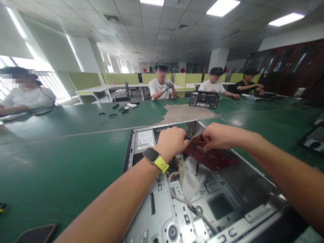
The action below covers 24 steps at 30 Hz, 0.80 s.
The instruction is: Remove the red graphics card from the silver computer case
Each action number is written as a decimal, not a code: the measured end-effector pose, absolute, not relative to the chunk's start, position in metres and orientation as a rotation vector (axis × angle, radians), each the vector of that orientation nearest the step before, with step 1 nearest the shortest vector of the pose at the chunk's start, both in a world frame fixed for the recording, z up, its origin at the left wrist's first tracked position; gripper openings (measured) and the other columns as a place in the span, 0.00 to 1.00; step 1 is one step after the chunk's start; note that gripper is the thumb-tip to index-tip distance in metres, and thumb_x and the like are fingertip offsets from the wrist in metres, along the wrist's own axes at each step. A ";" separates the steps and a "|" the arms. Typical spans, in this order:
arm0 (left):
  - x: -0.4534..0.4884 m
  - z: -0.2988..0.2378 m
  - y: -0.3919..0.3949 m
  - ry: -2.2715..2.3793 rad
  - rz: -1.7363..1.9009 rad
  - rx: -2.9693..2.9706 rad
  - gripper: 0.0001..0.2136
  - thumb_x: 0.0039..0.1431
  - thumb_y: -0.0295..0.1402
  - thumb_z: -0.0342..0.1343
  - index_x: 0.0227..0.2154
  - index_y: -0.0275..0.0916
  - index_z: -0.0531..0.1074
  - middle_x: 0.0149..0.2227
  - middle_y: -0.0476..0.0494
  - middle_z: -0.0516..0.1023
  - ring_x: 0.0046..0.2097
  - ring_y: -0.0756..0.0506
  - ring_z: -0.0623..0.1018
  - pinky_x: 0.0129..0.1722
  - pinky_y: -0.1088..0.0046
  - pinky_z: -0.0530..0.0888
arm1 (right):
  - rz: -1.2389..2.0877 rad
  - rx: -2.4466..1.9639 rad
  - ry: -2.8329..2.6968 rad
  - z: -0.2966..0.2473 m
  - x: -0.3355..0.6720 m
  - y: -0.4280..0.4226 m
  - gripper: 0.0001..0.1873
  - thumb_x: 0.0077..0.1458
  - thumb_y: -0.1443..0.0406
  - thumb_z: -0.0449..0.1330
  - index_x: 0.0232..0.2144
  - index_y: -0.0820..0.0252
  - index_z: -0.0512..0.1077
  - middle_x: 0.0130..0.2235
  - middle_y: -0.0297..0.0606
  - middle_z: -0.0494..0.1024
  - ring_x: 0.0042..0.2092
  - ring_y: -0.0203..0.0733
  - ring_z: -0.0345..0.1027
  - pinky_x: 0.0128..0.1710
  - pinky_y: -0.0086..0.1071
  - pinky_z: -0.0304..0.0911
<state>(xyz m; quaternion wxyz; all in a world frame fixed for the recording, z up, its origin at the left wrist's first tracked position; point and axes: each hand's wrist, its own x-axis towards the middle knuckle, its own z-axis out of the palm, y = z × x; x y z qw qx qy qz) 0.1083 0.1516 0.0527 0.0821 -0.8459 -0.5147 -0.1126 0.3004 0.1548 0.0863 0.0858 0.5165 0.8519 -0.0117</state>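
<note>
Right hand [219, 135]: we pinch the near top corner of the flat red circuit board [211, 157] between curled fingers.
Left hand [172, 141]: we close our fist over the board's other top corner, just beside the right hand.
Board: it slopes down and right from both grips, inside the open grey metal computer case [164, 209].
Below the grips: pale bundled cables [178, 170].
Beyond: the green table [63, 152], a black computer unit [204, 100].
</note>
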 end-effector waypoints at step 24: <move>0.104 0.052 0.159 -1.566 -0.594 -2.436 0.13 0.53 0.42 0.49 0.27 0.43 0.77 0.28 0.41 0.78 0.32 0.40 0.78 0.28 0.67 0.70 | -0.056 2.420 2.513 0.023 0.254 0.144 0.12 0.52 0.59 0.58 0.22 0.60 0.70 0.27 0.38 0.75 0.32 0.39 0.68 0.27 0.29 0.53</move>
